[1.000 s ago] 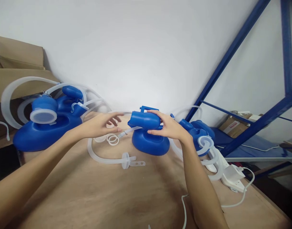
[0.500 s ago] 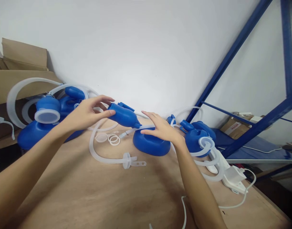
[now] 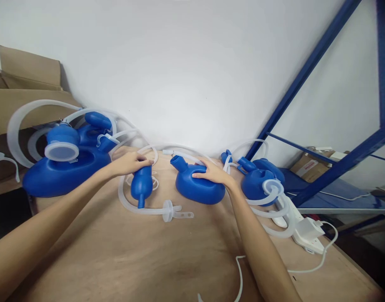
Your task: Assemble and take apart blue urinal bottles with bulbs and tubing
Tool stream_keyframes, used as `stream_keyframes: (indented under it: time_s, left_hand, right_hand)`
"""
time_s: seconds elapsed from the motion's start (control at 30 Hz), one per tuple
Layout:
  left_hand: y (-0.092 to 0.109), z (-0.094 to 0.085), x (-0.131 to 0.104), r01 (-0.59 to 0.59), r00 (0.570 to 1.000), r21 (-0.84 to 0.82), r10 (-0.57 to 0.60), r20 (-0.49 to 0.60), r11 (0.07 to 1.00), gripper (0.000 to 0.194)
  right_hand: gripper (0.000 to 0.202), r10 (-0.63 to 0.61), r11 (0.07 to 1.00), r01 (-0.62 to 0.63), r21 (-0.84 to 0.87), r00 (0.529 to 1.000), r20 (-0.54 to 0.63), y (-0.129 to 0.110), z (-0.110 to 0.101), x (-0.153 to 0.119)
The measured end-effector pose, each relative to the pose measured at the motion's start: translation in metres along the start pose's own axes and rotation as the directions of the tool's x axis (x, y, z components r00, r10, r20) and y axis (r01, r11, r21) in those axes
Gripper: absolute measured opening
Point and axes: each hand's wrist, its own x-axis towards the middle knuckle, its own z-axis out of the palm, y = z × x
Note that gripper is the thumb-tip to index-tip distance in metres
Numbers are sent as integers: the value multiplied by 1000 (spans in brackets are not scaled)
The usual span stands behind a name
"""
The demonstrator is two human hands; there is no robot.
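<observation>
My left hand is closed round the top of a small blue bottle, whose narrow spout points down toward me. My right hand grips the handle of a blue jug on the wooden table; the jug's open neck tilts up to the left. A clear tube curves beneath the small bottle and ends in a round clear cap with a strap. White rings show partly behind the small bottle.
More blue jugs with tubes stand at the left and right. A white power strip with a cable lies at the right, near a blue metal shelf. Cardboard boxes stand at the back left.
The small blue bottle has moved left and down with my left hand, turning from sideways to spout-down. My right hand has come down from above the jug and taken hold of it.
</observation>
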Motion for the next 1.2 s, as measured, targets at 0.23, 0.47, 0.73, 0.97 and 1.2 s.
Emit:
stream_keyframes:
  time_s: [0.23,0.47,0.73,0.97,1.2]
  left_hand:
    - [-8,35,2,176,983,-185,-162,91,967,60]
    - [1,34,-3,211,973,-342,-165,159,916,62]
    - [-3,48,-5,250,957,-579,-109,267,776,64]
    - [-4,67,-7,182,974,-658,-41,224,730,65]
    - [-5,66,-4,167,982,-634,-71,175,755,74]
  right_hand:
    - [55,-33,999,36,16,985,-170,2,7,-8]
    - [48,-58,997,70,44,967,-246,2,8,-14]
    - [66,24,999,-10,48,958,-284,0,11,-15]
    - [66,8,999,1,32,963,-269,-1,9,-14]
    - [66,40,999,-35,24,967,-250,-7,7,-17]
